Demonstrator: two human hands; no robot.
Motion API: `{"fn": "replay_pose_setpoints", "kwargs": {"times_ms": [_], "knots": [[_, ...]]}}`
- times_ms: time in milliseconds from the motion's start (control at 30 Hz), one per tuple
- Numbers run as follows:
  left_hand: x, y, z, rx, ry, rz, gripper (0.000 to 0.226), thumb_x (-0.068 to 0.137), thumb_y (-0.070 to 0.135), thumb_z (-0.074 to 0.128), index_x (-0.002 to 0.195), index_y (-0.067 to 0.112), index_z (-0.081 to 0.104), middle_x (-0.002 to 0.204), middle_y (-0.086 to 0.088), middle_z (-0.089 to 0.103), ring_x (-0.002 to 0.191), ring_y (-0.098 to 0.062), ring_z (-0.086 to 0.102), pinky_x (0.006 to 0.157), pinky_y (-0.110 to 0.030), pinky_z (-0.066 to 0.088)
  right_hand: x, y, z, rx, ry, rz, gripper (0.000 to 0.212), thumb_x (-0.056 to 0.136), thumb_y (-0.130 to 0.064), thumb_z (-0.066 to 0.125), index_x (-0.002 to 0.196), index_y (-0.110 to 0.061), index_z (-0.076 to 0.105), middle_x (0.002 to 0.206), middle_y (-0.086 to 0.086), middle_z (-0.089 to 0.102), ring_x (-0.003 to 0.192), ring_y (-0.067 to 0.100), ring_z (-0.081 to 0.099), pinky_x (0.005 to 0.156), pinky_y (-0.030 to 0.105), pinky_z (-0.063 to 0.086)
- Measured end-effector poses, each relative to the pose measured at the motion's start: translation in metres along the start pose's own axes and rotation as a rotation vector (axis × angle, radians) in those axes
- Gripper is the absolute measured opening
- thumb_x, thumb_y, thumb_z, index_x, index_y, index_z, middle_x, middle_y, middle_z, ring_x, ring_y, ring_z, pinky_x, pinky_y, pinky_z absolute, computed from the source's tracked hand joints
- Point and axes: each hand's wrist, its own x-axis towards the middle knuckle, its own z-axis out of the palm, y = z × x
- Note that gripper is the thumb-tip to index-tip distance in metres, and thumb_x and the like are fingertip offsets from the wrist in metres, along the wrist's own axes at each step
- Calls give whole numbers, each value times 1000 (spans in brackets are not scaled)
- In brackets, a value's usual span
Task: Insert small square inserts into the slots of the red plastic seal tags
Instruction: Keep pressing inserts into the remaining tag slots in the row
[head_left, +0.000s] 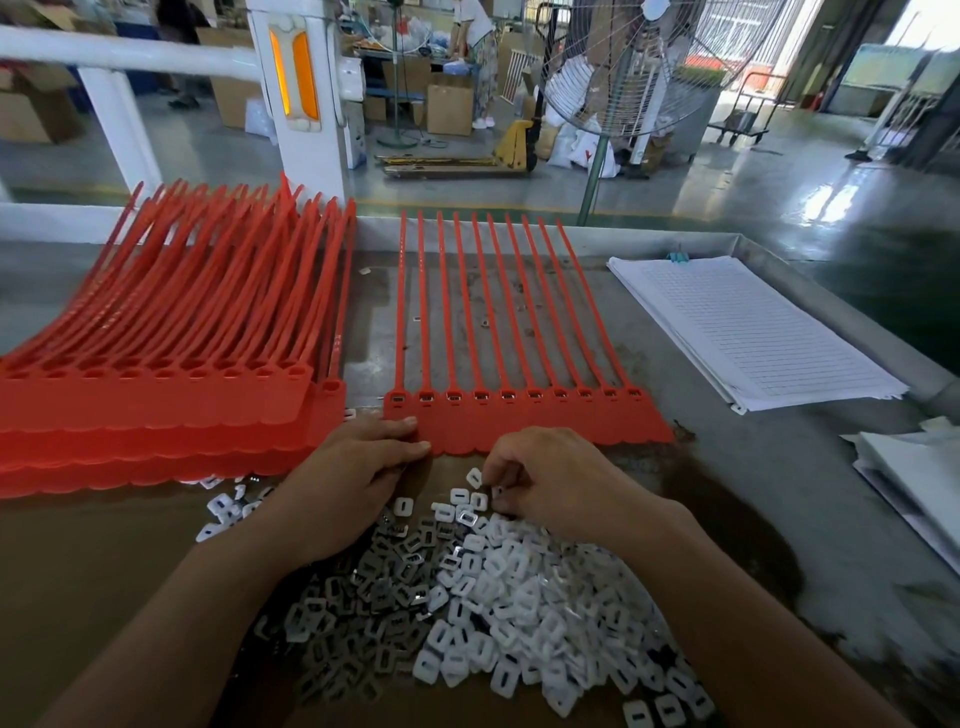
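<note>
Grey metal bench (727, 467) under me, and dead centre lies the strip of red tags (524, 421): ten joined side by side, flat, tails pointing away from me. Every slot (453, 397) by the heads shows a silvery bit inside. My left hand (358, 467) is on the strip's near left corner, fingers straight and close together, tips pressing the red edge. My right hand (545, 483) sits just below the strip's near edge, fingers curled in, thumb and fingertips pinching one white insert (497, 491) at the far edge of the pile of inserts (493, 587). That pile spreads between my forearms, white pieces to the right, darker silvery ones to the left, all on a brown sheet (104, 571). Left of the strip, a thick stack of red tags (156, 415) fans upward. Off to the right lies a sheaf of lined paper (753, 332). Beyond the bench, a big standing fan (649, 62) and a yellow pallet jack (514, 145) on the shiny floor.
</note>
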Motion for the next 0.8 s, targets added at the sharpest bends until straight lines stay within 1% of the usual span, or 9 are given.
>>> {"fn": "replay_pose_setpoints", "kwargs": {"times_ms": [100, 167, 267, 400, 467, 600, 667, 733, 800], "knots": [[0, 0, 0, 1, 2, 2, 39, 93, 13, 44, 128, 30, 50, 142, 16, 33, 131, 0, 20, 103, -11, 6, 1, 1, 0, 2, -9, -6, 15, 81, -17, 67, 96, -20, 66, 81, -15, 51, 80, 2, 49, 62, 9, 34], [0, 0, 1, -1, 8, 5, 39, 93, 12, 44, 127, 29, 51, 142, 16, 34, 130, 0, 20, 103, -11, 6, 1, 2, 0, 7, -1, -15, 12, 81, -17, 67, 92, -20, 66, 80, -15, 50, 79, 2, 49, 62, 8, 34], [0, -1, 1, -10, 17, 9, 38, 93, 12, 45, 126, 29, 52, 141, 16, 35, 129, 1, 21, 102, -9, 6, 0, 4, 1, 40, 19, -23, 8, 78, -16, 69, 81, -21, 63, 80, -15, 53, 76, 1, 50, 63, 10, 37], [0, -1, 2, -11, 18, 13, 38, 93, 11, 45, 126, 28, 52, 141, 14, 35, 130, 0, 22, 102, -9, 6, -1, 7, -1, 183, 73, -14, 17, 76, -14, 72, 73, -27, 61, 67, -17, 57, 64, -9, 53, 64, 8, 43], [0, -1, 2, -12, 20, 14, 38, 93, 12, 45, 126, 28, 52, 142, 15, 35, 129, 1, 21, 102, -9, 6, -1, 8, -6, 255, 100, -9, 22, 78, -14, 71, 71, -33, 61, 70, -16, 61, 66, -9, 55, 68, 8, 46], [0, -1, 2, -21, 12, 17, 38, 93, 13, 44, 127, 28, 51, 142, 16, 34, 129, 2, 20, 101, -7, 5, 4, 7, -15, 328, 106, 6, 21, 81, -14, 67, 71, -32, 62, 71, -15, 65, 68, -8, 59, 69, 11, 49], [0, 0, 2, -23, 16, 18, 38, 93, 13, 44, 127, 28, 51, 142, 15, 34, 130, 1, 21, 103, -9, 6, 11, 5, -16, 325, 98, 38, 22, 83, -15, 64, 71, -32, 61, 70, -13, 65, 68, -5, 61, 69, 15, 51], [0, 0, 2, -22, 20, 21, 38, 93, 13, 44, 127, 28, 51, 142, 15, 34, 130, 1, 21, 103, -11, 7, 19, 3, -16, 313, 93, 58, 22, 85, -15, 62, 70, -31, 59, 68, -12, 64, 66, -1, 60, 64, 14, 49], [0, 0, 1, -21, 13, 25, 39, 93, 12, 44, 128, 28, 50, 143, 15, 32, 130, 1, 19, 102, -10, 6, 29, -1, -16, 294, 95, 60, 20, 86, -16, 61, 71, -29, 59, 67, -14, 61, 63, 0, 58, 57, 9, 44]]}}
